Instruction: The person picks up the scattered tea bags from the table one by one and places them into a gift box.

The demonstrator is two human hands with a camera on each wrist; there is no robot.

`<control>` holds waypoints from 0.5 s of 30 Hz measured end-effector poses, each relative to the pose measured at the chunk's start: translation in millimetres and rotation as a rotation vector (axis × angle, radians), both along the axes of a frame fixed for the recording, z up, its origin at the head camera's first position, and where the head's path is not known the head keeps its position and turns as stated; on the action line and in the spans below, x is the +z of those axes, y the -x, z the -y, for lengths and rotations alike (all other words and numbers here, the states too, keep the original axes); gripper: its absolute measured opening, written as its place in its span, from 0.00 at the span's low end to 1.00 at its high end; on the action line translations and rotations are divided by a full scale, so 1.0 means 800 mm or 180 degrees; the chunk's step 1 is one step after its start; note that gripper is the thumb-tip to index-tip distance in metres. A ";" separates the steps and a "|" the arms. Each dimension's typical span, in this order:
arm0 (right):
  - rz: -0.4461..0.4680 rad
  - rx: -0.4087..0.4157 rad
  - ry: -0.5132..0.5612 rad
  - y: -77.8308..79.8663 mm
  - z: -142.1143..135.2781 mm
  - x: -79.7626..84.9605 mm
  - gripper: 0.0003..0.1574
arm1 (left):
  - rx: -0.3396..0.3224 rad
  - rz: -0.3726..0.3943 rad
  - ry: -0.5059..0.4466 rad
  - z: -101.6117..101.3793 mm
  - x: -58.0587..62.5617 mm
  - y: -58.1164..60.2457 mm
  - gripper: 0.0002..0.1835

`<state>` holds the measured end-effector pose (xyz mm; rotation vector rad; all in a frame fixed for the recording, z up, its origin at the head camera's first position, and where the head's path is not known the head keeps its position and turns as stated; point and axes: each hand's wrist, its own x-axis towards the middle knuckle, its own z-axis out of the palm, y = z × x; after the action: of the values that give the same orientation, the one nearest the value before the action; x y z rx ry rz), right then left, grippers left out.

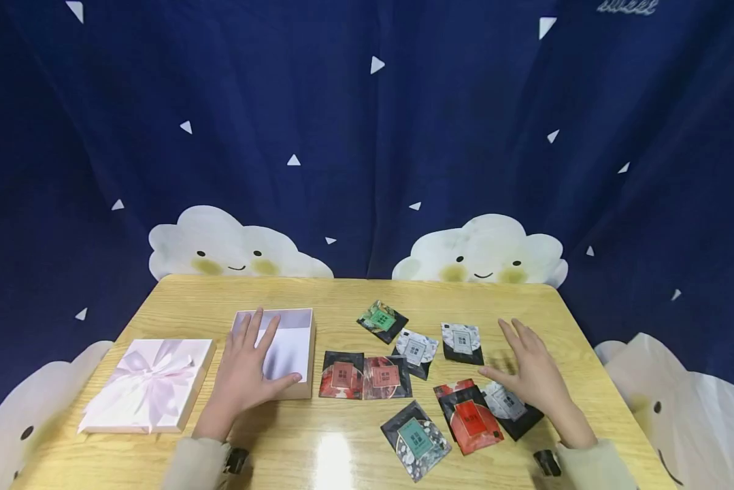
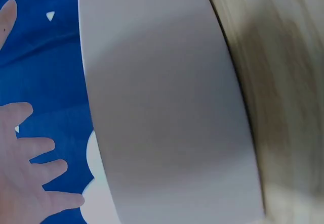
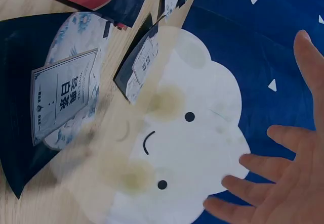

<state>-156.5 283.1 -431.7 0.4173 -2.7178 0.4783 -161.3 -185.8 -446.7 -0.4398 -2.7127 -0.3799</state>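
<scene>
My left hand (image 1: 244,374) hovers with spread fingers over the left side of an open white box (image 1: 310,340), whose pale outer wall (image 2: 167,102) fills much of the left wrist view. My right hand (image 1: 533,374), fingers extended and holding nothing, is above a black-and-white sachet (image 1: 509,403) labelled with Chinese characters. Beside that sachet lies a red-and-black sachet (image 1: 469,418), partly covering another red one. Another white-and-black sachet (image 1: 462,342) lies farther back. Whether either hand touches anything beneath it is hard to tell.
A white lid with a pink ribbon bow (image 1: 149,384) lies at the left. Mid-table are a green sachet (image 1: 382,321), a white-and-black one (image 1: 415,352), two dark red ones, including the left one (image 1: 342,376), and a teal-labelled sachet (image 1: 415,440). A navy curtain (image 1: 342,122) hangs behind.
</scene>
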 end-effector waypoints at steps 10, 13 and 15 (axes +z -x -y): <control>0.1029 0.0159 0.0966 0.032 -0.018 0.006 0.48 | 0.0155 0.0008 -0.0459 0.033 -0.006 -0.015 0.59; 0.1404 0.0176 0.1354 0.047 -0.024 0.003 0.44 | 0.0286 0.0168 -0.0757 0.042 -0.012 -0.019 0.58; 0.1657 0.0189 0.1576 0.059 -0.029 -0.001 0.44 | 0.0379 0.0290 -0.0919 0.047 -0.018 -0.020 0.59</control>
<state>-203.4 306.1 -432.3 0.2608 -2.9102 1.4046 -144.9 -223.3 -460.7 -0.1836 -2.6946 -0.7606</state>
